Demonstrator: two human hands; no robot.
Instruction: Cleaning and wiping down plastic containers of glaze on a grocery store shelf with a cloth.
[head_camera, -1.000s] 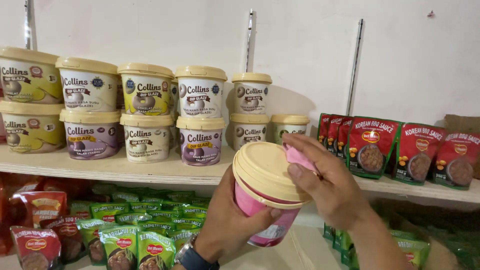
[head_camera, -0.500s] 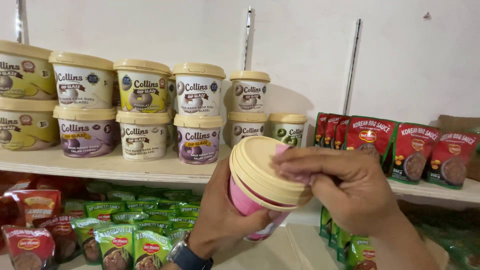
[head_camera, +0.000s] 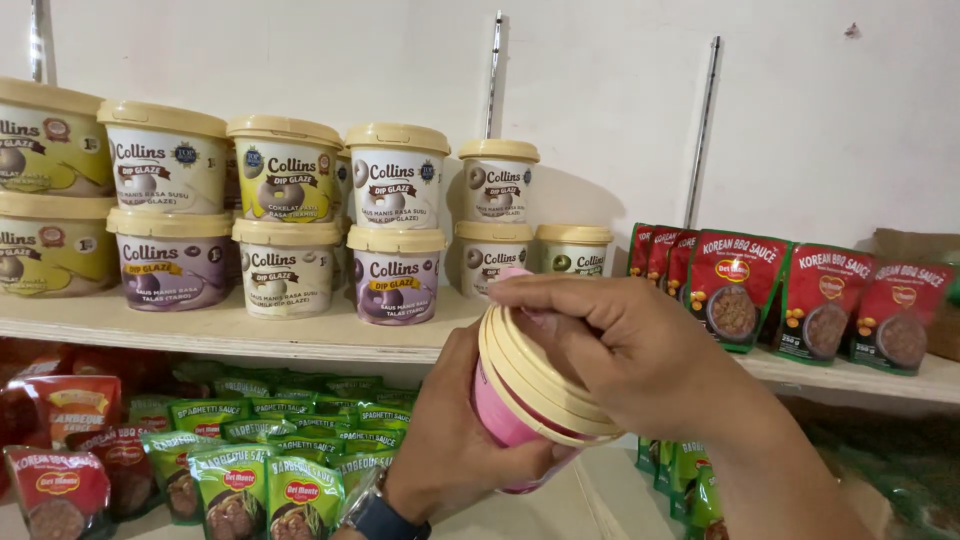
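Left hand (head_camera: 450, 450) cups the pink tub (head_camera: 510, 415) from below for support while right hand (head_camera: 625, 345) clasps its cream lid (head_camera: 535, 375), tilted toward the shelf (head_camera: 250, 335)

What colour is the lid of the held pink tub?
Pale cream-yellow plastic lid, clearest in the head view.

Head-worn view, close, facing shelves (head_camera: 300, 335)

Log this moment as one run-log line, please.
left hand: grips pink tub from below | right hand: fingers on its cream lid | behind: shelf of stacked tubs
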